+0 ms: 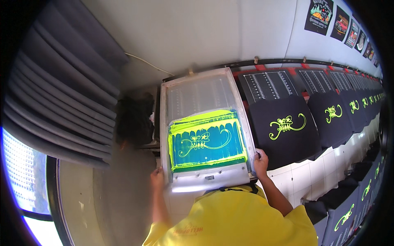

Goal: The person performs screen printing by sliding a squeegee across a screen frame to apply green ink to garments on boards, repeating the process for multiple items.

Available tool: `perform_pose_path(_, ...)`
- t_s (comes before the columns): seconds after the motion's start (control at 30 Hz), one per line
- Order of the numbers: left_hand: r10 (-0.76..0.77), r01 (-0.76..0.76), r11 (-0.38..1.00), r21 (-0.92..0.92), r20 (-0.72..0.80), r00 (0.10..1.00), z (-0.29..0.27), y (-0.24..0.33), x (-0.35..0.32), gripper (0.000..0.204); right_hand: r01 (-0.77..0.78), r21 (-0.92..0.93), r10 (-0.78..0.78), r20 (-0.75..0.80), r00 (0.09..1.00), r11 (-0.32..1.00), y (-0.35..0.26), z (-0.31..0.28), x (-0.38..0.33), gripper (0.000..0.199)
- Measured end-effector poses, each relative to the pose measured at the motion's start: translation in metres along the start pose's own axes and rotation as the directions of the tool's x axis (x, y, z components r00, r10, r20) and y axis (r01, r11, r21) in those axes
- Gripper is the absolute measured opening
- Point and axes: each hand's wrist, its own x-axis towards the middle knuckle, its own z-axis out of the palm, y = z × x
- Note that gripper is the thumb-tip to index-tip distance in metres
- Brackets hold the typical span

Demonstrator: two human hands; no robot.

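A screen printing frame (pixel 164 123) with a pale rim lies in front of me, its lower end close to my body. Bright yellow-green ink (pixel 209 119) is smeared around a blue-green stencil area (pixel 193 155) with a curling floral design. My left hand (pixel 157 179) is closed at the frame's lower left edge. On the opposite side, my right hand (pixel 261 163) is closed around the lower right edge, near a small dark part. The undersides of both hands' grips are hidden. Whatever lies beneath the screen shows only faintly through the mesh.
To the right, black fabric pieces (pixel 301 141) with yellow-green prints lie on a row of boards (pixel 271 84) with white ruler markings. A dark rail (pixel 283 61) runs behind them. More printed black pieces (pixel 347 215) are at lower right. A grey curtain (pixel 61 90) hangs at left.
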Motion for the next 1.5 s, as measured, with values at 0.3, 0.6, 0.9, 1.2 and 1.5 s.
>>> perform_pose_path(0.3, -0.022, 0.008, 0.98, -0.2, -0.071, 0.997, 0.008, -0.002, 0.008, 0.03, -0.047, 0.045, 0.048, -0.015, 0.999, 0.998, 0.015, 0.007, 0.009, 0.019)
perform_pose_path(0.6, 0.009, -0.011, 0.99, -0.14, -0.011, 1.0, 0.011, -0.004, -0.002, 0.037, 0.04, 0.087, -0.036, -0.046, 0.998, 0.995, 0.028, 0.006, 0.006, 0.016)
perform_pose_path(0.9, 0.061, -0.038, 0.954, -0.298, 0.068, 0.996, 0.03, -0.008, -0.008, 0.031, -0.06, 0.092, 0.064, -0.048, 0.997, 0.994, -0.002, -0.01, 0.001, 0.018)
perform_pose_path(1.2, 0.052, -0.021, 0.97, -0.241, 0.124, 0.991, 0.024, -0.018, 0.005, 0.034, -0.035, -0.118, 0.025, -0.081, 0.996, 0.992, -0.012, -0.025, -0.004, 0.019)
perform_pose_path(1.5, 0.097, -0.082, 0.986, -0.143, 0.097, 0.991, 0.014, -0.01, 0.012, 0.035, -0.071, -0.227, 0.044, -0.125, 0.991, 0.971, -0.025, -0.024, -0.001, 0.019)
